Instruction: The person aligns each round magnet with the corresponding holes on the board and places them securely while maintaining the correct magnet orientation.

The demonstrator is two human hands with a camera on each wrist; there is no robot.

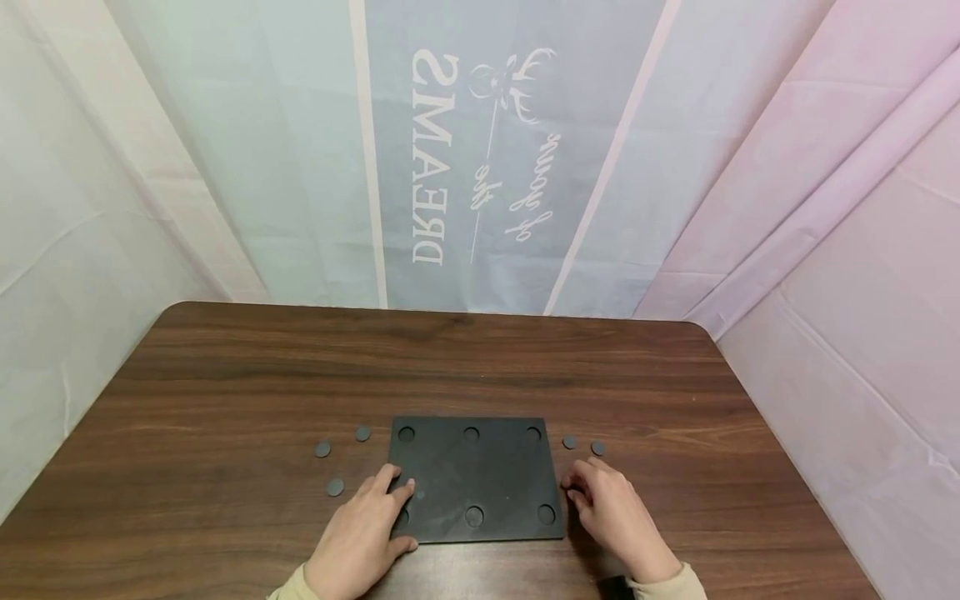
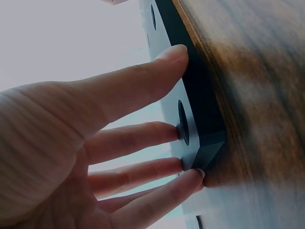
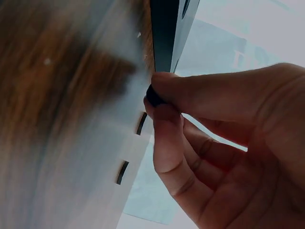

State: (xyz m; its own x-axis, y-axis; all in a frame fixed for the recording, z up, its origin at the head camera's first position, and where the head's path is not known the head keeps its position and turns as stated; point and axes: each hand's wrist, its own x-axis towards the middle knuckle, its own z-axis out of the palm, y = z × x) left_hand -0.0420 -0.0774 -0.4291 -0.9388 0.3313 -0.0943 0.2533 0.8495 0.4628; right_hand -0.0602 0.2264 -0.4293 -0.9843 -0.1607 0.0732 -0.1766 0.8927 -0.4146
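A flat black board [image 1: 480,471] with several round recesses along its far and near edges lies on the table. My left hand [image 1: 360,529] rests on its near left corner, fingers fairly straight. In the left wrist view the thumb [image 2: 174,57] touches the near edge, and fingertips [image 2: 169,131] touch the top beside a recess. My right hand [image 1: 611,512], just right of the board, pinches a small dark disc [image 3: 153,97] between thumb and index finger. Beyond that hand lie two grey discs, one nearer the board [image 1: 569,442] and another disc [image 1: 597,448] farther right.
Three more grey discs lie left of the board: a far disc [image 1: 363,433], a left disc [image 1: 323,449] and a near disc [image 1: 334,487]. The brown wooden table [image 1: 480,358] ends at a printed curtain [image 1: 495,167] behind, with pale sheets at both sides.
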